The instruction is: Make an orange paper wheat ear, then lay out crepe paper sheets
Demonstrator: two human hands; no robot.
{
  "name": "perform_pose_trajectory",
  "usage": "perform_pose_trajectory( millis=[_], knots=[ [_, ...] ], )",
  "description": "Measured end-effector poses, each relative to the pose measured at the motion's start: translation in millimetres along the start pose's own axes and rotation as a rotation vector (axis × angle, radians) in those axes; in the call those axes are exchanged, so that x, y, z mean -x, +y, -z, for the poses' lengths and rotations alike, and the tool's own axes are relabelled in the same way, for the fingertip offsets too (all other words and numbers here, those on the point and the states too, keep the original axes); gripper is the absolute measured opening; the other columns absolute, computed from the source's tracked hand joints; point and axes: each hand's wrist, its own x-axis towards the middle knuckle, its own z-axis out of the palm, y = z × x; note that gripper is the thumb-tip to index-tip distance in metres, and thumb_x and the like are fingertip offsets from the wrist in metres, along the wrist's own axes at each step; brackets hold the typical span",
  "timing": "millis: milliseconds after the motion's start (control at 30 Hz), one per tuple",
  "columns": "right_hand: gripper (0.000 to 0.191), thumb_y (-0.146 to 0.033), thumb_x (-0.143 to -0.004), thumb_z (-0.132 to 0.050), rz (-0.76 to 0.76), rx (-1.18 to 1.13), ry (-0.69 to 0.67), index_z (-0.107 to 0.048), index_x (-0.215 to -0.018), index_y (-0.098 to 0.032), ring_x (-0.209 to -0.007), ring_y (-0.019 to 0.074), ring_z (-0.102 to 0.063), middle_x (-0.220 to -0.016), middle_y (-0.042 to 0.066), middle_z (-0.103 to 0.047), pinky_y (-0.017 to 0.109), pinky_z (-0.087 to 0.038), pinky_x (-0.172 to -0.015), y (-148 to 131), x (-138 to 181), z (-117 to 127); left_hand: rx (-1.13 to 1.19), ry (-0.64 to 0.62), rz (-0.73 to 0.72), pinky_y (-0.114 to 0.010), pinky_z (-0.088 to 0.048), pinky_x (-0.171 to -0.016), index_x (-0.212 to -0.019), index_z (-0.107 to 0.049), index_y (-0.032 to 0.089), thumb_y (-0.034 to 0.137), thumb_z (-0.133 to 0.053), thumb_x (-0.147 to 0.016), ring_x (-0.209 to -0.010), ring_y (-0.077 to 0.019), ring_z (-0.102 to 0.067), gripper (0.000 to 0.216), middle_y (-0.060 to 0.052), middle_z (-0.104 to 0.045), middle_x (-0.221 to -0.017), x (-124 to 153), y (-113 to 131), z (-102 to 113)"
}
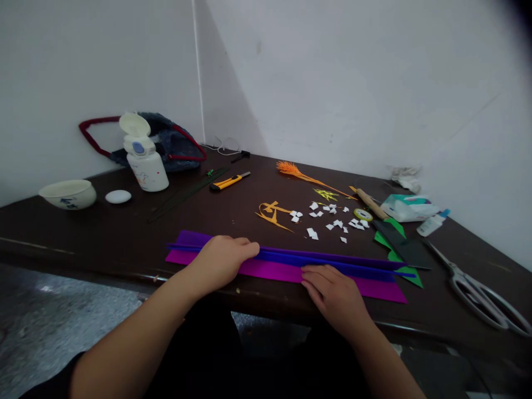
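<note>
A long sheet of purple paper lies along the table's front edge, its far side folded up lengthwise. Narrow blue strips run along it, their ends sticking out past both ends. My left hand is closed over the left-centre part of the paper, thumb pointing right along the fold. Further right, my right hand grips the near edge of the purple paper, fingers bent and close together on its upper face. Part of the paper is hidden under both hands.
White paper scraps, an orange fringed stem and a yellow cutter lie behind. Scissors, green paper and a glue bottle are right; a bowl and white bottle stand left.
</note>
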Motion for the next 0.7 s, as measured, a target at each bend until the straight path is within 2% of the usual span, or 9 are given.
perform_pose_trajectory(
  millis=[133, 233, 367, 533, 700],
  knots=[
    [0.016, -0.018, -0.087, -0.049, -0.047, -0.002, -0.041, -0.065, -0.090, -0.019, -0.086, 0.0183, -0.063, -0.092, 0.004, -0.070, 0.034, -0.051, -0.079, -1.1, -2.0, -1.1, 0.033, -0.007, -0.067, -0.029, -0.042, -0.067, -0.087, -0.061, 0.023, 0.013, -0.042, -0.084, -0.070, -0.0150, -0.061, 0.021, -0.001, -0.066, -0.101, 1.1, 0.3, -0.1],
    [0.015, -0.016, -0.087, -0.049, -0.105, 0.009, -0.087, -0.063, -0.088, -0.019, -0.085, 0.0194, -0.062, -0.091, 0.004, -0.068, 0.034, -0.050, -0.077, -3.4, -4.5, -2.1, 0.013, -0.035, -0.058, -0.030, -0.044, -0.070, -0.090, -0.062, 0.023, 0.028, -0.045, -0.088, -0.073, -0.0161, -0.061, 0.017, -0.002, -0.065, -0.099, 1.9, 3.9, 3.1],
    [0.014, -0.015, -0.087, -0.047, -0.137, 0.018, -0.091, -0.061, -0.085, -0.018, -0.081, 0.0200, -0.060, -0.086, 0.005, -0.066, 0.034, -0.050, -0.074, -5.1, -7.0, -3.4, -0.020, -0.067, -0.048, -0.033, -0.046, -0.069, -0.094, -0.061, 0.024, 0.045, -0.058, -0.079, -0.076, -0.0201, -0.062, 0.026, -0.004, -0.064, -0.100, 2.5, 8.5, 6.1],
    [0.016, -0.017, -0.088, -0.044, -0.130, 0.005, -0.036, -0.058, -0.081, -0.020, -0.077, 0.0191, -0.060, -0.081, 0.005, -0.064, 0.033, -0.049, -0.071, -3.6, -6.5, -4.9, -0.034, -0.051, -0.047, -0.032, -0.046, -0.070, -0.092, -0.060, 0.023, 0.038, -0.062, -0.077, -0.076, -0.0193, -0.061, 0.022, -0.004, -0.064, -0.098, 1.6, 8.3, 4.2],
    [0.016, -0.019, -0.089, -0.044, -0.130, -0.010, -0.014, -0.057, -0.082, -0.019, -0.076, 0.0197, -0.059, -0.081, 0.005, -0.064, 0.034, -0.049, -0.071, -5.6, -5.1, -3.1, -0.048, -0.034, -0.060, -0.030, -0.045, -0.066, -0.087, -0.060, 0.022, 0.026, -0.053, -0.082, -0.071, -0.0169, -0.061, 0.010, -0.002, -0.065, -0.095, 0.1, 6.1, 2.0]
  ],
)
